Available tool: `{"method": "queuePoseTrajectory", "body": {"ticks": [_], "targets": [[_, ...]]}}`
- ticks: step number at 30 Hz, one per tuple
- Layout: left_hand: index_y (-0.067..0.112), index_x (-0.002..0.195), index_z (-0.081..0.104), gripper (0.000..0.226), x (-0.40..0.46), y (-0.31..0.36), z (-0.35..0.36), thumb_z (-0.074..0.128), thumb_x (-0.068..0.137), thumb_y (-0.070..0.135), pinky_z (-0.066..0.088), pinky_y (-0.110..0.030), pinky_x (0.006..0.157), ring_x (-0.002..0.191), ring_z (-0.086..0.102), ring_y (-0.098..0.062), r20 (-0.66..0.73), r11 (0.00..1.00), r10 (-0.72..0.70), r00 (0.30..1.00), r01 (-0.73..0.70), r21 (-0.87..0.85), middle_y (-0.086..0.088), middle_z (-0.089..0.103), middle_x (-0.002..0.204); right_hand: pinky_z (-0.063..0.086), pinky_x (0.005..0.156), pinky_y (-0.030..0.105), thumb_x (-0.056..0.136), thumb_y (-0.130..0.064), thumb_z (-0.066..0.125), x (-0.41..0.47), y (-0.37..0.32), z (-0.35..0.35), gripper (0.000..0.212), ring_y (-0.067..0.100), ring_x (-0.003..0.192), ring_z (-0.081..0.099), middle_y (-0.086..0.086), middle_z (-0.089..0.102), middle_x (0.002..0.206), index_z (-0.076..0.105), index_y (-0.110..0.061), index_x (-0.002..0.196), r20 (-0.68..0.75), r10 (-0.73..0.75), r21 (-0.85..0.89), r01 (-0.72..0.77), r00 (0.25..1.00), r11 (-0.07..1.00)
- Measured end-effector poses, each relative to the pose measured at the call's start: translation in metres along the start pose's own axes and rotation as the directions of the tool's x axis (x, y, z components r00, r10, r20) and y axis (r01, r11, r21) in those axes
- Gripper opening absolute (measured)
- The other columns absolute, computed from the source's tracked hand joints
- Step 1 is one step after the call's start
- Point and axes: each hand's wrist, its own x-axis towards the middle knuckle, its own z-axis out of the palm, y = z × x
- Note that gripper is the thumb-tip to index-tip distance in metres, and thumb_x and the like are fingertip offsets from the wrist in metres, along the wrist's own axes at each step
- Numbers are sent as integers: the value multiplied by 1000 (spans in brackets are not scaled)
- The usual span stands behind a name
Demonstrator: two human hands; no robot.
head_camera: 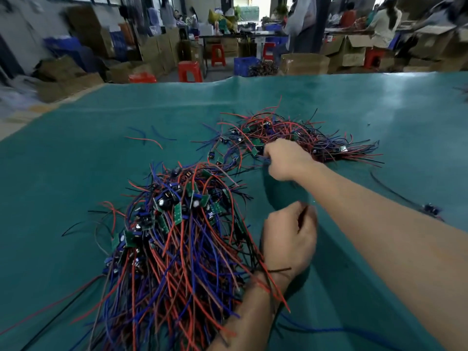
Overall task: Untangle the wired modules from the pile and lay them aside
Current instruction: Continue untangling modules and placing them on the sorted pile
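Big pile [177, 239] of wired modules sat on the green table mat [76, 160]: small green circuit boards with dark round capacitors, each trailing red, blue and black wires. Boards clustered at the pile's far end, wires fanned toward the person and badly crossed over each other.

A second, flatter heap [304, 138] lay beyond the pile and to its right, wires running mostly one way, toward the right.

Right hand [285, 160] was at the near-left edge of that heap, just past the pile's far-right corner, fingers curled around blue wires of a module there. Exactly which module, cannot tell; motion blur.

Left hand [290, 236] sat just right of the pile, fingers curled and pinching a thin dark wire. Wires from the pile draped over its wrist and forearm, so the arm itself was caught up in the tangle.

Loose bits: a few stray wires [149, 138] beyond the pile to its left, one lone module [430, 210] with a black lead well to the pile's right, a blue wire [329, 328] on the mat near the person's right forearm.

Behind the table, well beyond the pile: red stools [190, 70], cardboard boxes [304, 63], a blue crate [244, 65], and people at benches, all blurred.
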Motion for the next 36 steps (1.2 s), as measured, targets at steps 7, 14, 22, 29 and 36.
{"method": "queuePoseTrajectory", "body": {"ticks": [7,14,22,29,36], "targets": [[7,78,57,41,0,1,-1,39,93,40,46,-51,65,71,59,-35,-5,998,18,1000,-18,56,-10,63,67,53,89,48,95,-17,67,-10,21,19,15,39,111,56,12,52,119,67,-10,108,-136,58,60,-50,989,997],[6,77,59,40,0,3,-2,41,94,39,48,-50,68,73,61,-36,-14,999,14,1000,-14,40,-11,65,69,52,88,44,95,-33,69,-23,35,23,20,30,111,57,4,57,115,65,-19,108,-197,66,129,-41,978,991],[7,76,57,38,0,3,-1,42,95,36,47,-50,66,70,59,-35,-17,999,13,1000,-13,48,-10,61,64,51,96,48,93,-47,68,-9,25,17,40,39,121,53,14,49,132,64,-17,119,-24,169,93,-166,985,982],[9,76,59,39,1,1,-1,40,93,39,47,-48,66,69,60,-33,-11,999,-1,1000,2,41,-8,63,64,42,66,38,100,-37,58,-25,28,20,32,34,93,62,4,54,84,56,-14,77,-257,53,-58,-70,965,996],[9,77,60,41,2,-2,2,40,93,42,49,-47,67,71,62,-34,-21,999,-23,1000,23,26,-8,65,66,49,73,35,95,-34,66,-69,47,8,19,31,89,67,5,75,92,80,-20,97,-547,196,354,13,814,935]]}}
